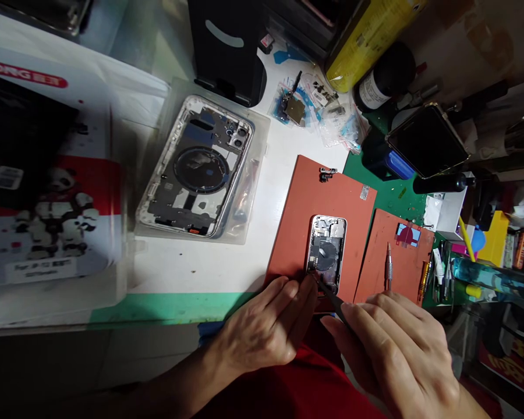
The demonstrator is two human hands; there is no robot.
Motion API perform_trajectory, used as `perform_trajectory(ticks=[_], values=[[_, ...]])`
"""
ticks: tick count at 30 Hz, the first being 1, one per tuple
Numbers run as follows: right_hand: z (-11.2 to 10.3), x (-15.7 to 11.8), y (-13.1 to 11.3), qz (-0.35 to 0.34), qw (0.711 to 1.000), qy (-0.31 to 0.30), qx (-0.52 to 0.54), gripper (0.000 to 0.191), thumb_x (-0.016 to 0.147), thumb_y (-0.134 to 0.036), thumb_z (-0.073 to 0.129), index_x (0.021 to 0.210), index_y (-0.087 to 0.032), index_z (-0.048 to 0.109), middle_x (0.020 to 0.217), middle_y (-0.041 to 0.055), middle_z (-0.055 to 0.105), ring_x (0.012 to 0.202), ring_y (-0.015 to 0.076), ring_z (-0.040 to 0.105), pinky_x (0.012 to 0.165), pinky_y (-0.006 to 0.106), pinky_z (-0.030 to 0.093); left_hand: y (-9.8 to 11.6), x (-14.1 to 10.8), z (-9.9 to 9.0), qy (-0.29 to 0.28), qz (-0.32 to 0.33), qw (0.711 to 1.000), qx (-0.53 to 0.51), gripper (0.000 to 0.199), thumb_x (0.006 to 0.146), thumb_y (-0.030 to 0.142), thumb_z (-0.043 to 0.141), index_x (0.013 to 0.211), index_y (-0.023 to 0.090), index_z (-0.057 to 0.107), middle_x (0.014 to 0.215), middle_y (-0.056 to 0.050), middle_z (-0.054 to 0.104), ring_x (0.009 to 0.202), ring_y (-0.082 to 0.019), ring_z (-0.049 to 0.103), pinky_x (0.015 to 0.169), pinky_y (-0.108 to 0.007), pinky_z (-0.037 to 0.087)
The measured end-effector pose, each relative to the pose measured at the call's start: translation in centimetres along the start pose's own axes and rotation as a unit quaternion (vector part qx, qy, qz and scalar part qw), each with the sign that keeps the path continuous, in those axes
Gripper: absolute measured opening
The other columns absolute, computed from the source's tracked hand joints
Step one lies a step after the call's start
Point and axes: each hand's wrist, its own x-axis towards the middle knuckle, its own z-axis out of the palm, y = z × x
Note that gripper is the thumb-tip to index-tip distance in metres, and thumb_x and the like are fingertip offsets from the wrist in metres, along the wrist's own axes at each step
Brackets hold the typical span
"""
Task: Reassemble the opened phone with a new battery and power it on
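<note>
An opened phone housing [327, 256] lies on a reddish-brown work mat [305, 198], its inner parts and a round coil area showing. My left hand [271, 326] is closed at the housing's lower left edge, its curled fingers pressed against it; the fingertips are partly hidden. Dark tweezers [335, 299] slant from my right hand [397, 343], their tip over the lower part of the housing near my left fingertips. Whatever the tip touches is too small to tell. Small metal parts [327, 174] sit higher on the mat.
A larger phone back housing [201, 169] rests on a clear plastic case [257, 169] to the left. On a second mat [375, 262] lies a silver screwdriver [389, 267]. Behind are bagged parts [340, 125], a yellow can [367, 41] and a propped phone [428, 139].
</note>
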Motion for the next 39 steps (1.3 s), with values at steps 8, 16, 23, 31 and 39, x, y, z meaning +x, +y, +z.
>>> perform_trajectory(ticks=[8, 16, 23, 31, 39], values=[[-0.1, 0.37, -0.09, 0.006, 1.0, 0.0, -0.006, 0.013, 0.095, -0.003, 0.07, 0.108, -0.002, 0.07, 0.076, 0.0083, 0.073, 0.067, 0.0198, 0.064, 0.057, 0.036, 0.051, -0.04, 0.26, 0.03, -0.004, 0.005, 1.0, 0.002, 0.038, 0.091, 0.0, 0.052, 0.123, 0.0, 0.072, 0.127, -0.023, 0.075, 0.096, -0.027, 0.071, 0.086, -0.042, 0.06], [-0.1, 0.53, -0.2, 0.014, 1.0, 0.0, 0.001, 0.013, 0.095, 0.0, 0.067, 0.108, -0.003, 0.07, 0.078, 0.0085, 0.073, 0.07, 0.0193, 0.064, 0.06, 0.035, 0.052, -0.06, 0.31, 0.05, 0.001, -0.003, 1.0, -0.006, 0.039, 0.089, -0.001, 0.052, 0.123, 0.0, 0.072, 0.126, -0.023, 0.075, 0.094, -0.027, 0.07, 0.083, -0.042, 0.061], [-0.11, 0.59, -0.19, 0.018, 1.0, -0.011, 0.001, 0.013, 0.096, -0.003, 0.067, 0.108, -0.003, 0.07, 0.075, 0.0077, 0.071, 0.068, 0.0201, 0.064, 0.059, 0.036, 0.051, -0.05, 0.19, 0.08, 0.008, 0.0, 1.0, -0.004, 0.041, 0.087, -0.002, 0.053, 0.124, 0.001, 0.071, 0.121, -0.021, 0.076, 0.093, -0.026, 0.07, 0.083, -0.043, 0.061], [0.07, 0.69, -0.11, 0.019, 1.0, -0.005, 0.001, 0.011, 0.096, -0.002, 0.068, 0.107, -0.002, 0.07, 0.072, 0.0065, 0.069, 0.067, 0.0181, 0.06, 0.058, 0.035, 0.05, -0.01, 0.44, -0.08, 0.01, -0.004, 1.0, -0.007, 0.041, 0.088, -0.001, 0.051, 0.124, -0.001, 0.071, 0.124, -0.022, 0.076, 0.091, -0.026, 0.069, 0.083, -0.041, 0.061], [0.15, 0.78, -0.04, 0.014, 1.0, 0.003, 0.004, 0.011, 0.096, 0.0, 0.068, 0.107, -0.001, 0.069, 0.07, 0.0067, 0.069, 0.063, 0.0171, 0.056, 0.054, 0.035, 0.044, -0.03, 0.31, 0.04, 0.016, -0.003, 1.0, -0.005, 0.037, 0.089, 0.001, 0.053, 0.12, 0.0, 0.072, 0.123, -0.022, 0.076, 0.092, -0.027, 0.068, 0.083, -0.043, 0.061]])
